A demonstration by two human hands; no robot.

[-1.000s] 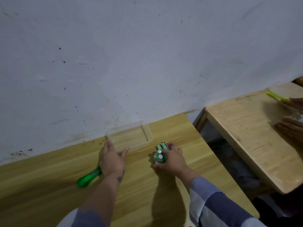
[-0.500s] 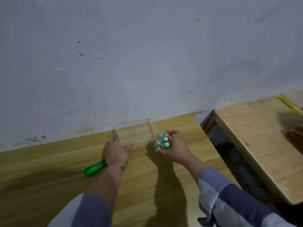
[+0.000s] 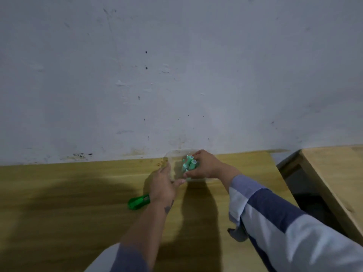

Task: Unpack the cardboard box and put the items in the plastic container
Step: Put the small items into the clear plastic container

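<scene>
A clear plastic container (image 3: 172,154) sits on the wooden table (image 3: 78,193) against the wall. My right hand (image 3: 206,165) is closed around a bundle of small green cylinders (image 3: 189,163) and holds them over the container's right part. My left hand (image 3: 164,185) rests flat against the container's near left edge, fingers apart, holding nothing. No cardboard box is in view.
A green tool handle (image 3: 138,202) lies on the table just left of my left wrist. A white wall (image 3: 176,75) rises right behind the container. A second wooden table (image 3: 334,183) stands to the right across a dark gap.
My right hand has carried the green cylinders from the table beside the container to over its inside. My left hand stays at the container's edge. The camera has tilted and shifted.
</scene>
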